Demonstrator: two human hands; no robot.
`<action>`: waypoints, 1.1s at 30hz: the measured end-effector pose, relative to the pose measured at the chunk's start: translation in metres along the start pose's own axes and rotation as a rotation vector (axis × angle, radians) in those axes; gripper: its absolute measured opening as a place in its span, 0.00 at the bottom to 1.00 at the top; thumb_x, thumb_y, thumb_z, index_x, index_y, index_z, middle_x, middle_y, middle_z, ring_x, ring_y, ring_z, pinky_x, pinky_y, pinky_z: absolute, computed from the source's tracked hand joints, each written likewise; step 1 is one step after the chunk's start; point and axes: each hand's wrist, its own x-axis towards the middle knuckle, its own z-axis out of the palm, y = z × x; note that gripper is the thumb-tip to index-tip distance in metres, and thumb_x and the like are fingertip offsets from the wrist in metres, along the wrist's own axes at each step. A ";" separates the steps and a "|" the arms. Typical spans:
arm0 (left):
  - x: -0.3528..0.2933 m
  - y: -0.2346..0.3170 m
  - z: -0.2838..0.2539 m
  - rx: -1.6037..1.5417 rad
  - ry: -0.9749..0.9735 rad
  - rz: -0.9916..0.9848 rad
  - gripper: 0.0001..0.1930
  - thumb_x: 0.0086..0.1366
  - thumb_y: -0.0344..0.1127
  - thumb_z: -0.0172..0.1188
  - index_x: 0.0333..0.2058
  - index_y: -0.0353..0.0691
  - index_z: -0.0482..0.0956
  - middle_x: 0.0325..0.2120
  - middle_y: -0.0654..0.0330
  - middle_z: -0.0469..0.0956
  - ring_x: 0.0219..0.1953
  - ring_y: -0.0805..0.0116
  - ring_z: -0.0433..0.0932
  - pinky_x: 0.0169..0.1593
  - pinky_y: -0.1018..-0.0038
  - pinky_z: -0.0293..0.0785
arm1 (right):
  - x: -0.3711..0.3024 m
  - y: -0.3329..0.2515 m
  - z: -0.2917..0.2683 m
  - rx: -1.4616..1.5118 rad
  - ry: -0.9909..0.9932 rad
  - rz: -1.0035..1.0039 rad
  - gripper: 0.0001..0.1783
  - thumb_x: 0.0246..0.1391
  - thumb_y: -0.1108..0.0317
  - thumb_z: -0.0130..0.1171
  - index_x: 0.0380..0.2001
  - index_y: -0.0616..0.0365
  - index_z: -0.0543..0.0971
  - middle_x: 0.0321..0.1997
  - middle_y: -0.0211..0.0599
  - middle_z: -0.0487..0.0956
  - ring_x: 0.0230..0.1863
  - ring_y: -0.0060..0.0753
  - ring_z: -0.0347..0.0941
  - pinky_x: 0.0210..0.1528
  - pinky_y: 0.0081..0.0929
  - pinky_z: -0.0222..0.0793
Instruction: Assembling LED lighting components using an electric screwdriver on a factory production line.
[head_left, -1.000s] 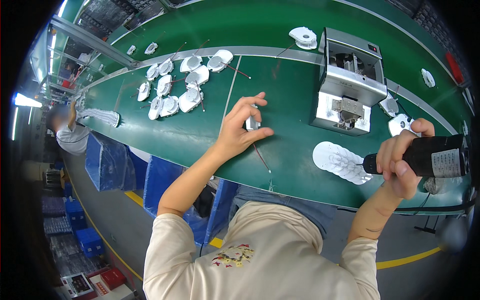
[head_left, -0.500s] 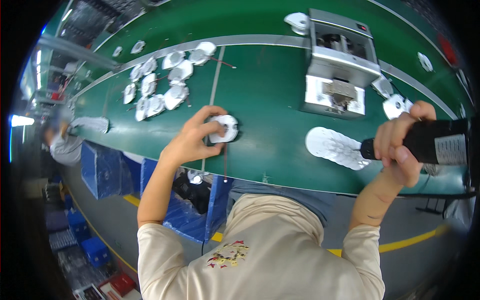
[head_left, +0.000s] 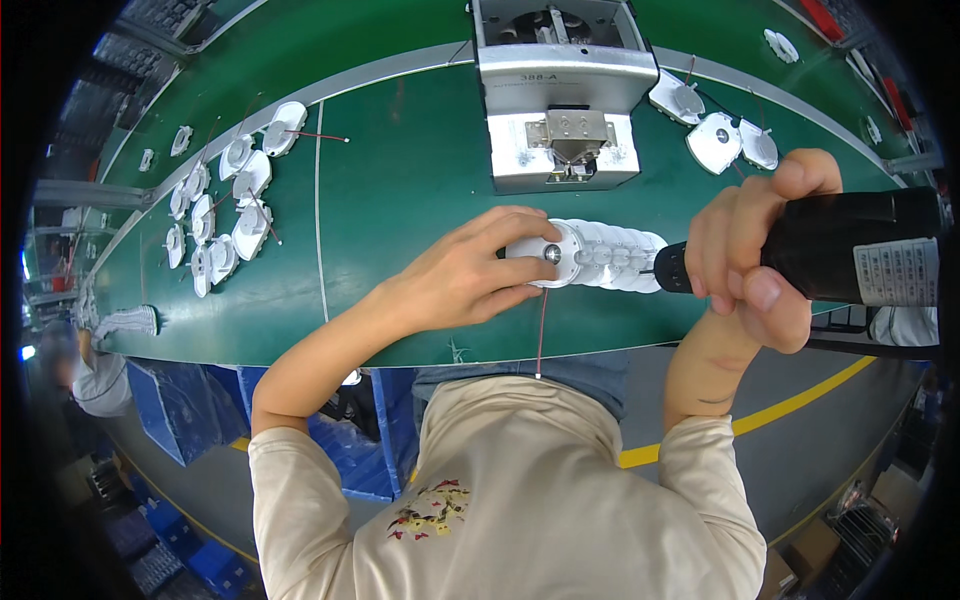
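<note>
Hand left — half-open, gripping white part | hand right — clenched round black tool

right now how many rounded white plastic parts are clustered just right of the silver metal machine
3: one rounded white plastic part beside the machine, another lower right, the third rightmost; the right hand may hide more.

We're looking down from the person's head, one wide fisheye facing the green bench, close over left hand and right hand, metal machine up top, beige T-shirt below, edges bowing toward a black rim.
</note>
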 end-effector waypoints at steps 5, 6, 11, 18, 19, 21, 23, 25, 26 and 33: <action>0.001 -0.002 0.002 0.029 -0.033 -0.036 0.15 0.48 0.28 0.66 0.37 0.44 0.80 0.47 0.57 0.71 0.52 0.53 0.70 0.50 0.63 0.72 | -0.001 0.001 -0.003 -0.016 -0.012 0.008 0.33 0.40 0.75 0.53 0.54 0.62 0.59 0.16 0.27 0.66 0.10 0.20 0.63 0.15 0.19 0.65; 0.001 -0.002 0.003 0.042 -0.023 -0.049 0.15 0.47 0.28 0.66 0.38 0.44 0.80 0.47 0.57 0.71 0.51 0.53 0.71 0.50 0.63 0.72 | -0.001 0.001 -0.003 -0.014 -0.010 0.011 0.33 0.40 0.75 0.54 0.54 0.62 0.59 0.16 0.27 0.66 0.10 0.20 0.63 0.15 0.19 0.65; 0.005 0.000 0.008 0.081 -0.021 -0.032 0.16 0.47 0.28 0.65 0.38 0.45 0.80 0.47 0.57 0.71 0.51 0.53 0.70 0.50 0.62 0.71 | 0.000 0.003 0.000 -0.020 0.007 0.033 0.34 0.40 0.75 0.54 0.55 0.61 0.59 0.17 0.27 0.67 0.11 0.21 0.63 0.15 0.19 0.65; 0.013 0.000 0.012 0.081 -0.014 0.013 0.16 0.46 0.28 0.65 0.37 0.46 0.80 0.44 0.58 0.71 0.51 0.55 0.70 0.48 0.63 0.70 | 0.003 0.002 -0.002 -0.049 -0.083 0.026 0.35 0.41 0.75 0.54 0.56 0.60 0.58 0.17 0.28 0.67 0.11 0.21 0.65 0.16 0.20 0.66; 0.014 0.000 0.012 0.076 -0.014 0.016 0.16 0.46 0.28 0.65 0.37 0.46 0.80 0.44 0.58 0.71 0.51 0.55 0.70 0.48 0.63 0.70 | 0.002 0.001 -0.002 -0.051 -0.079 0.029 0.35 0.41 0.75 0.54 0.56 0.60 0.58 0.17 0.28 0.67 0.12 0.21 0.65 0.17 0.21 0.67; 0.015 0.002 0.013 0.119 -0.017 -0.030 0.13 0.48 0.28 0.63 0.36 0.45 0.79 0.42 0.60 0.71 0.48 0.58 0.70 0.46 0.64 0.68 | 0.001 0.000 -0.002 -0.050 -0.070 0.035 0.35 0.42 0.75 0.54 0.57 0.60 0.58 0.17 0.28 0.67 0.12 0.21 0.65 0.17 0.21 0.67; 0.014 0.001 0.017 0.082 -0.006 -0.037 0.13 0.47 0.28 0.64 0.35 0.45 0.79 0.42 0.60 0.71 0.48 0.58 0.70 0.47 0.64 0.68 | 0.001 0.000 0.000 -0.047 -0.064 0.042 0.35 0.42 0.76 0.54 0.57 0.60 0.58 0.18 0.28 0.67 0.12 0.21 0.65 0.17 0.21 0.67; 0.013 -0.001 0.020 0.044 0.008 -0.042 0.13 0.46 0.27 0.64 0.34 0.45 0.79 0.43 0.60 0.71 0.48 0.58 0.70 0.47 0.64 0.67 | 0.004 -0.001 0.001 -0.069 -0.079 0.025 0.35 0.43 0.75 0.53 0.58 0.60 0.57 0.18 0.28 0.67 0.12 0.21 0.64 0.17 0.21 0.66; 0.010 -0.003 0.022 0.007 0.000 -0.040 0.14 0.45 0.27 0.65 0.34 0.44 0.79 0.43 0.60 0.71 0.48 0.58 0.70 0.48 0.63 0.67 | 0.005 -0.001 0.002 -0.074 -0.082 0.027 0.35 0.43 0.75 0.53 0.58 0.60 0.57 0.18 0.28 0.67 0.12 0.21 0.64 0.17 0.21 0.66; 0.017 -0.003 0.021 -0.045 -0.002 0.007 0.13 0.44 0.27 0.66 0.31 0.43 0.77 0.43 0.60 0.70 0.48 0.57 0.71 0.49 0.62 0.67 | 0.009 0.005 0.005 -0.060 -0.061 0.011 0.35 0.44 0.75 0.53 0.58 0.62 0.57 0.18 0.29 0.67 0.11 0.22 0.63 0.17 0.21 0.65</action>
